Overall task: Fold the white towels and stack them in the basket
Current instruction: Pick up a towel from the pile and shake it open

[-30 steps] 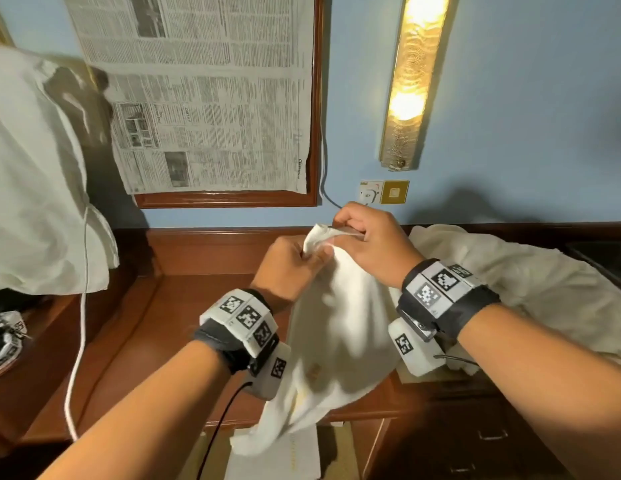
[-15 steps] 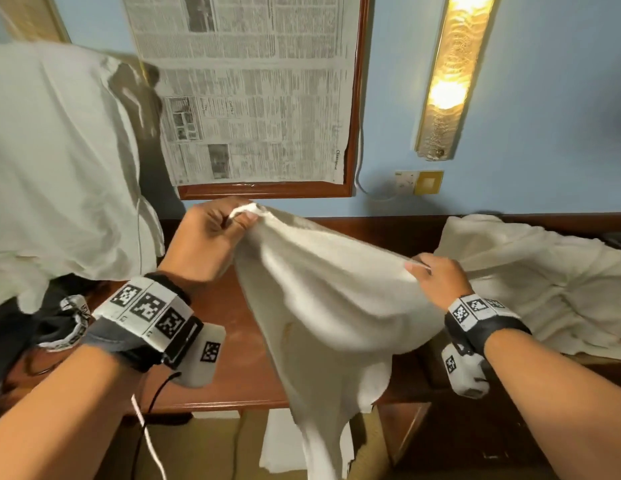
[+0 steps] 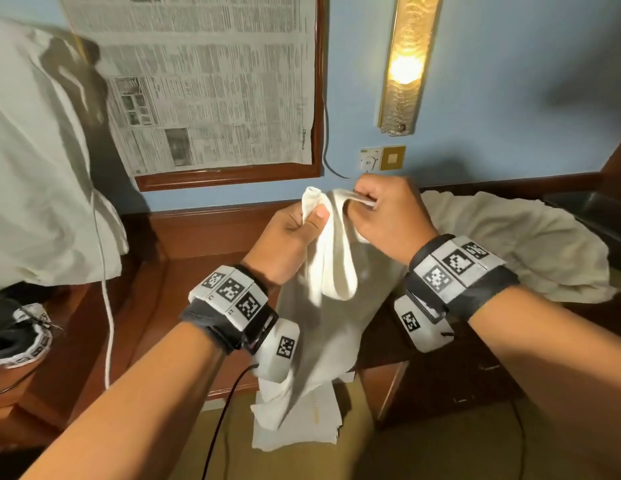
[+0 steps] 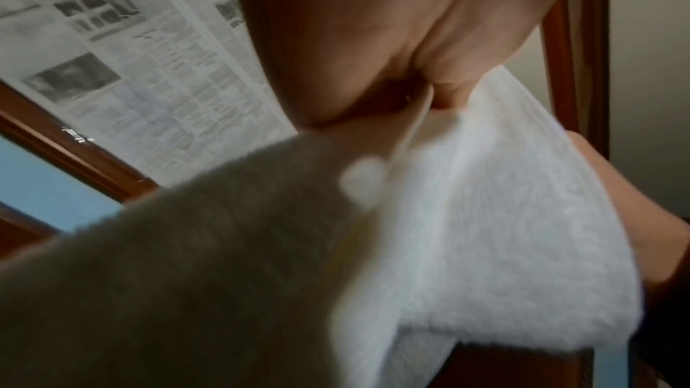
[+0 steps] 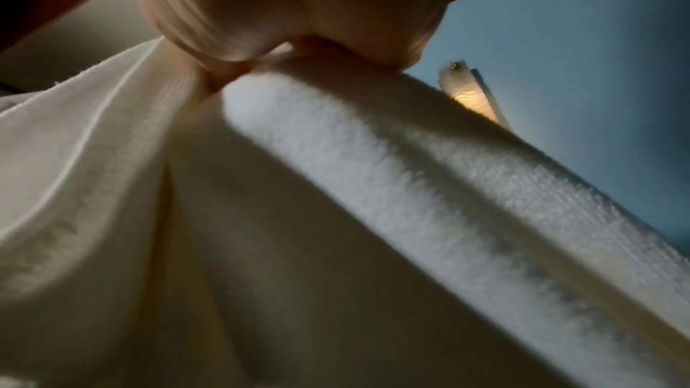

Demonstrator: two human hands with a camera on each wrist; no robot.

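Towel (image 3: pixel 331 271) is pinched at its top edge by both hands, left hand (image 3: pixel 288 233) and right hand (image 3: pixel 388 216) almost touching. Rest of it hangs down past the surface (image 3: pixel 184 306) edge.

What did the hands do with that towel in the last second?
Half a second ago the hands held the white towel spread wide. Now the left hand and right hand have come together again, each still pinching an upper edge, so the towel hangs doubled between them. The crumpled linen on the wooden desk stayed put.
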